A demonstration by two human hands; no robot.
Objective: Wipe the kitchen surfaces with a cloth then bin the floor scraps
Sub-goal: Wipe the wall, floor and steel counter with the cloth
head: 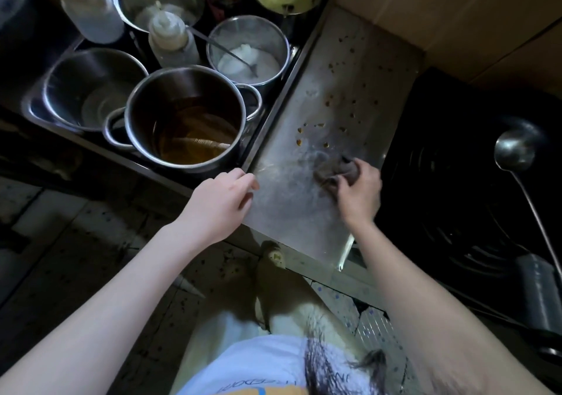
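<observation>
A steel counter strip (304,212) runs between a recessed tray of pots and a black stove. My right hand (360,191) is pressed on it, shut on a bunched grey-brown cloth (337,169). Small brown food crumbs (328,102) lie scattered on the steel beyond the cloth. My left hand (222,203) rests at the counter's left edge with fingers loosely curled and nothing in it. Dark specks of scraps (213,267) dot the tiled floor below.
Left of the strip, a recessed tray holds a pot of brown liquid (188,124), an empty pot (88,90), tubs of white powder (248,51) and squeeze bottles (170,39). A ladle (514,151) lies over the black burner (456,212) at right. Cardboard (456,8) lines the wall.
</observation>
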